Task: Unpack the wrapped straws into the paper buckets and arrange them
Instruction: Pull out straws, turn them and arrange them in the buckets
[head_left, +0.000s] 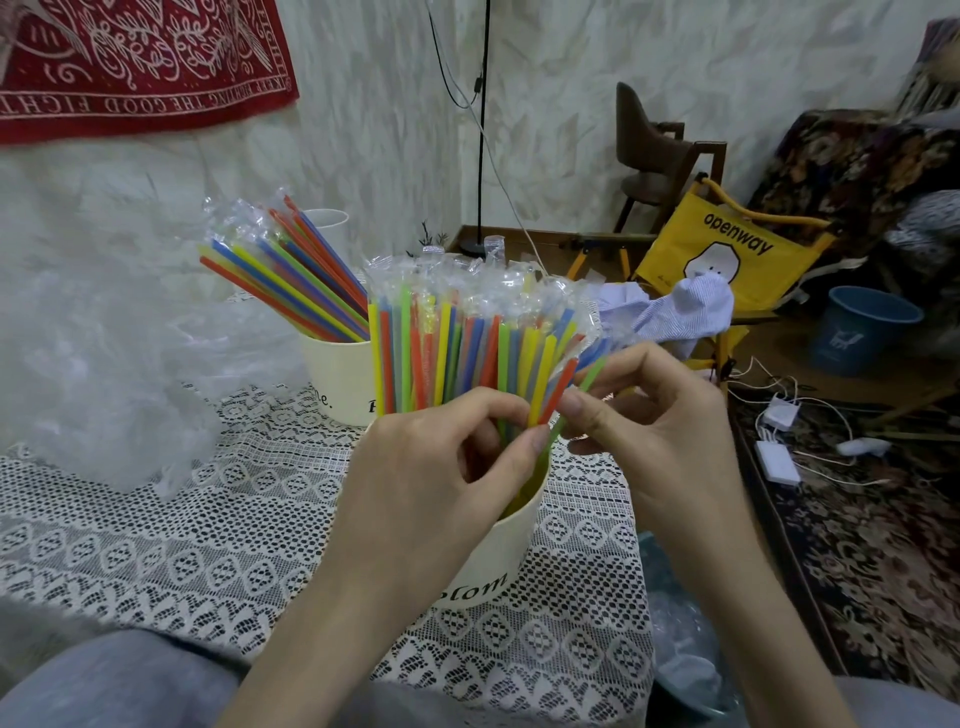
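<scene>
A cream paper bucket (498, 551) stands near the table's front edge, packed with upright coloured straws in clear wrappers (457, 338). My left hand (441, 462) curls round the lower part of this bundle, thumb against a yellow straw. Beside it, my right hand (644, 415) pinches a green straw (589, 376) that leans out to the right of the bundle. A second cream bucket (337, 379) behind and to the left holds more wrapped straws (291, 270) fanned toward the left.
A white lace cloth (208, 545) covers the table. A heap of clear plastic wrapping (104, 364) lies at the left. A yellow folding chair (727, 249), a blue bin (867, 332) and power strips with cables (779, 441) are on the patterned rug at the right.
</scene>
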